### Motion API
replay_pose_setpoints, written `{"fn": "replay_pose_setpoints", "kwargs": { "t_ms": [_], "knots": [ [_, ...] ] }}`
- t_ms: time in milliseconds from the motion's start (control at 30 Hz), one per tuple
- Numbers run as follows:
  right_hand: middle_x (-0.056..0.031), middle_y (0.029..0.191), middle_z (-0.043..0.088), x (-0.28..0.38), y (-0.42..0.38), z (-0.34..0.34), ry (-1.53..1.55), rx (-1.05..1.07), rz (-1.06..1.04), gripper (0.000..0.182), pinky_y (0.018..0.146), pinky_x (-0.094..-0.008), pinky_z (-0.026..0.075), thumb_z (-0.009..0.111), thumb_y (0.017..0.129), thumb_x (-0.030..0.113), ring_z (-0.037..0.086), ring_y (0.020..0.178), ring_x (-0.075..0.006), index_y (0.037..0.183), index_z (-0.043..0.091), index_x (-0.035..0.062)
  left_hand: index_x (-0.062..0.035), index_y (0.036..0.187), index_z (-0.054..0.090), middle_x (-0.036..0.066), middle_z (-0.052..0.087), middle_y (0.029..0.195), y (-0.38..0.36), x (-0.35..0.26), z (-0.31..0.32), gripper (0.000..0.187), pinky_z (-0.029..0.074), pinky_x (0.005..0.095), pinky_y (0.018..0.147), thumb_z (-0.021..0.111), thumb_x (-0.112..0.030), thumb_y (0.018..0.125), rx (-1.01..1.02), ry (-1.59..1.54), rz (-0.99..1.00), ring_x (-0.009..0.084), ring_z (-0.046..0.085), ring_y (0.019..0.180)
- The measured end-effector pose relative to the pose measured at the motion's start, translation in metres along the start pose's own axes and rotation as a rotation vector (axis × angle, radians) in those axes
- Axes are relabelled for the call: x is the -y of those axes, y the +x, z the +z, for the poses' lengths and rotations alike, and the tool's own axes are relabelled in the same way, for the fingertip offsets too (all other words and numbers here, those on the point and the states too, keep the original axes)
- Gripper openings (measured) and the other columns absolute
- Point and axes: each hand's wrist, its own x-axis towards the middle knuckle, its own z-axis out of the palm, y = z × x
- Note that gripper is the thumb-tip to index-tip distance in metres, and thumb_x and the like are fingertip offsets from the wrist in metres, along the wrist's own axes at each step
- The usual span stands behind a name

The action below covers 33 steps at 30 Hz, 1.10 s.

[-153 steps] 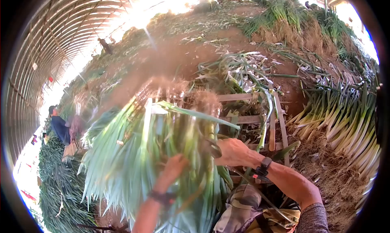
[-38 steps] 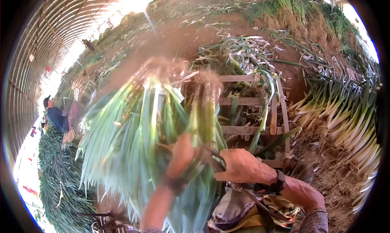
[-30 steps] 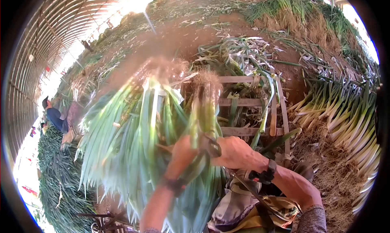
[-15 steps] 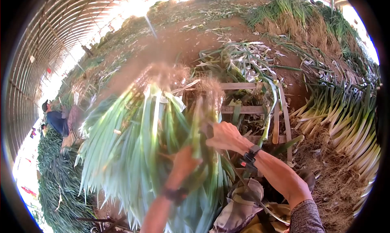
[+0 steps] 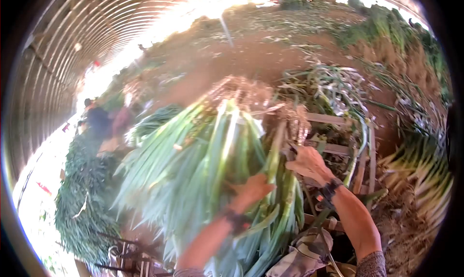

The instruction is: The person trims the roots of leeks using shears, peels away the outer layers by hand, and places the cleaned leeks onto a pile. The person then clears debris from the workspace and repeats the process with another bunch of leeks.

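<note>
Big bundle of green onions [image 5: 203, 170] stands upright in near centre, roots up, against the wooden crate [image 5: 360, 151] on its right; left hand [image 5: 253, 190] clenched among the stalks, right hand [image 5: 309, 163] grasping one stalk by the root end. Judged risk: a hard pull could snap that stalk or tip the loose bundle; picture is blurred.

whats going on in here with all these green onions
A person is working on a big bundle of long green onions with pale stalks and brown roots, held up in front of them. Their left hand presses into the leaves near the middle, and their right hand grips the stalks at the bundle's right side. A wooden slatted frame stands just behind it. More green onions lie piled on the soil at the right, and another person in dark clothes crouches far left under the arched tunnel roof.
</note>
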Motion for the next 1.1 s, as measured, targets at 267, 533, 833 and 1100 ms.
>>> {"fn": "replay_pose_setpoints", "kwargs": {
  "t_ms": [267,533,833,1100],
  "knots": [
    [-0.0135,0.074,0.067,0.03,-0.053,-0.022,0.0,0.126,0.078,0.042,0.06,-0.0392,0.053,0.074,0.076,0.031,0.064,0.062,-0.0245,0.101,0.067,-0.0016,0.0021,0.104,0.069,0.027,0.069,0.101,0.018,-0.01,0.013,0.044,0.053,0.0474,0.081,0.073,-0.035,0.08,-0.151,-0.05,-0.074,0.0395,0.068,0.095],
    [-0.0226,0.093,0.07,0.044,-0.144,-0.037,0.097,0.2,-0.053,0.053,0.077,-0.0453,0.053,0.082,0.074,0.04,0.069,0.082,-0.038,0.1,0.065,-0.0031,0.0011,0.112,0.067,0.024,0.072,0.094,-0.023,-0.061,-0.05,0.048,0.055,0.0452,0.079,0.076,-0.026,0.073,-0.315,-0.036,-0.113,0.0377,0.071,0.087],
    [-0.0231,0.092,0.067,0.081,-0.191,-0.043,0.233,0.15,-0.195,0.052,0.077,-0.0473,0.053,0.079,0.076,0.036,0.067,0.085,-0.0409,0.105,0.061,-0.003,0.0042,0.139,0.053,0.021,0.073,0.099,-0.052,-0.076,-0.07,0.074,0.057,0.0386,0.078,0.075,-0.024,0.073,-0.369,-0.053,-0.106,0.0293,0.072,0.087],
    [-0.0229,0.091,0.066,0.089,-0.212,-0.041,0.289,0.132,-0.218,0.053,0.075,-0.0479,0.054,0.076,0.077,0.038,0.067,0.084,-0.0402,0.107,0.061,-0.0028,0.0027,0.144,0.046,0.025,0.072,0.099,-0.054,-0.077,-0.06,0.074,0.059,0.0414,0.072,0.076,-0.024,0.083,-0.307,-0.043,-0.231,0.0325,0.074,0.08]
  ]
}}
